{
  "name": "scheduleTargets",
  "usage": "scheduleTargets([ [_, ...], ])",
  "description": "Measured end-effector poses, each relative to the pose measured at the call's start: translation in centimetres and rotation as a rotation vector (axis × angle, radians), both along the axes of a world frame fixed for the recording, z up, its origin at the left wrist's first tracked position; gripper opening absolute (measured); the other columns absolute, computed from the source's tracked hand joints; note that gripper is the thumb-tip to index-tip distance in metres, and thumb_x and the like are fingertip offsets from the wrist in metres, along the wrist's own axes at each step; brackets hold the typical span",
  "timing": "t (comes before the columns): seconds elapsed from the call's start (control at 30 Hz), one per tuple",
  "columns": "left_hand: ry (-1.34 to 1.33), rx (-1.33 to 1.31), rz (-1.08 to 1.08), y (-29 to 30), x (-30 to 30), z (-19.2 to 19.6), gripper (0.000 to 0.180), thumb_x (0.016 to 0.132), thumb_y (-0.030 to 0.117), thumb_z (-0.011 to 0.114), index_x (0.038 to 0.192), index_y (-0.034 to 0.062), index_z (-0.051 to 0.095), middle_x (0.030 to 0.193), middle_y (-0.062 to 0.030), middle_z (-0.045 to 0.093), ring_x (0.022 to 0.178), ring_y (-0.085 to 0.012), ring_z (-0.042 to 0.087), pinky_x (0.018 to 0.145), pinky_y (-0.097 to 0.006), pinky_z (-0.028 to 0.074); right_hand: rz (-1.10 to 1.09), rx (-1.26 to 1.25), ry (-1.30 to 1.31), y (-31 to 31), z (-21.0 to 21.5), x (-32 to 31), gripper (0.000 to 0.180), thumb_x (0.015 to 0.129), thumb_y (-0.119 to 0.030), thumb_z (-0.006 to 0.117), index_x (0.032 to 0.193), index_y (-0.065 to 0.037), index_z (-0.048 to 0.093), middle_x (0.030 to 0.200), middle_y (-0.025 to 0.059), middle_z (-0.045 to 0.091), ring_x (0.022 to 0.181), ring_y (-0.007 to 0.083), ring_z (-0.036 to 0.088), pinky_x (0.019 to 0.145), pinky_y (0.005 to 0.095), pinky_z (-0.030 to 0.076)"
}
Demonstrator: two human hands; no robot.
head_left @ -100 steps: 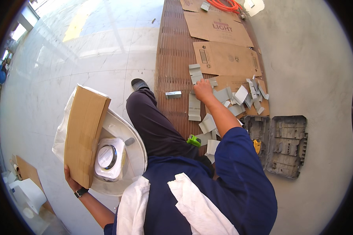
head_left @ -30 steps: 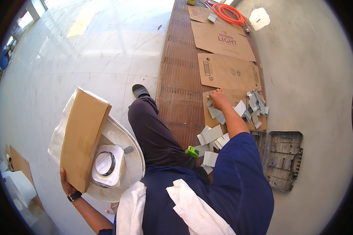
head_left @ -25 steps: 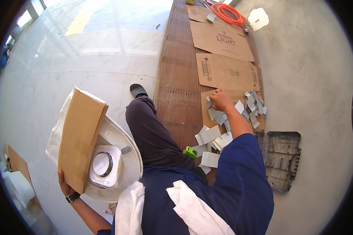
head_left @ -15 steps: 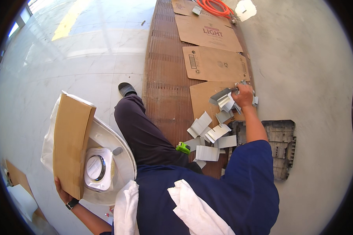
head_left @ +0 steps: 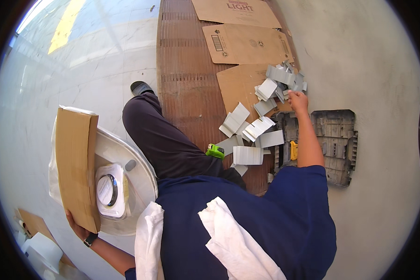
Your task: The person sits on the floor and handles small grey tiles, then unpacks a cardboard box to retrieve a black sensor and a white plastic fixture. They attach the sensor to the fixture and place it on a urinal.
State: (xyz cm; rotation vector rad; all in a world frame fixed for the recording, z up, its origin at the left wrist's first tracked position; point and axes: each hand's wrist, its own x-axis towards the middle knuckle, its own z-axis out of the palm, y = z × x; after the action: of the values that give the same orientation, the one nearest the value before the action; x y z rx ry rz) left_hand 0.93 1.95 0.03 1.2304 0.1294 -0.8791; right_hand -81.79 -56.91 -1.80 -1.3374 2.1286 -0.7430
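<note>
My left hand (head_left: 77, 226) is closed around the lower end of a long, narrow cardboard box (head_left: 74, 163), with some fingers hidden beneath it. The box leans over a white, rounded tub (head_left: 147, 163). A flat white package (head_left: 111, 192) with a round black-and-white disc lies in the tub. At the right, my right hand (head_left: 297, 101) touches the near edge of a pile of bent grey metal profile pieces (head_left: 281, 74). Its fingers are pinched together, and what they hold is hard to make out. More such pieces (head_left: 248, 156) lie scattered nearer my knee.
Flattened cardboard sheets (head_left: 247, 44) cover part of a brown ribbed stack (head_left: 182, 79). A green tape measure (head_left: 215, 151) sits beside my leg. An opened black tool case (head_left: 333, 144) rests at the right, with a yellow tool (head_left: 294, 150) in it. A white container (head_left: 44, 249) stands lower left.
My right hand has drawn back from the top of the pile to its near right edge. The view has shifted; the orange hose has left the picture. My left hand still holds the box.
</note>
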Motion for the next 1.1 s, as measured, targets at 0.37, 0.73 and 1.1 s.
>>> scheduleTargets([
  [0.37,0.042,-0.058,-0.053,0.3,0.6,-0.9,0.064,0.108,0.047,0.058,0.155,0.0040,0.049,0.155,-0.0156,0.057,0.135,-0.0301,0.061,0.114,-0.045,0.050,-0.333,0.550,-0.187,16.5,-3.7,9.7,0.045,0.088,-0.045,0.084,0.092,-0.002,0.072,0.083,0.0065,0.071,0.057,0.0171,0.060,0.049,0.0351,0.045],
  [0.73,0.007,-0.100,-0.137,0.3,0.9,-0.9,0.064,0.109,0.047,0.058,0.155,0.0036,0.049,0.154,-0.0158,0.057,0.136,-0.0299,0.059,0.115,-0.046,0.048,-0.383,0.323,-0.462,8.2,4.8,5.5,0.013,0.087,-0.024,0.072,0.092,-0.013,0.069,0.075,-0.0024,0.066,0.060,0.0121,0.056,0.052,0.0314,0.035],
  [1.1,0.036,-0.071,-0.095,0.4,1.0,-0.6,0.065,0.108,0.048,0.059,0.155,0.0038,0.049,0.155,-0.0163,0.057,0.135,-0.0302,0.060,0.115,-0.046,0.049,0.294,0.356,0.326,12.3,-5.0,14.8,0.060,0.080,-0.059,0.085,0.097,-0.003,0.082,0.097,0.0165,0.080,0.088,0.0295,0.077,0.077,0.0406,0.059],
])
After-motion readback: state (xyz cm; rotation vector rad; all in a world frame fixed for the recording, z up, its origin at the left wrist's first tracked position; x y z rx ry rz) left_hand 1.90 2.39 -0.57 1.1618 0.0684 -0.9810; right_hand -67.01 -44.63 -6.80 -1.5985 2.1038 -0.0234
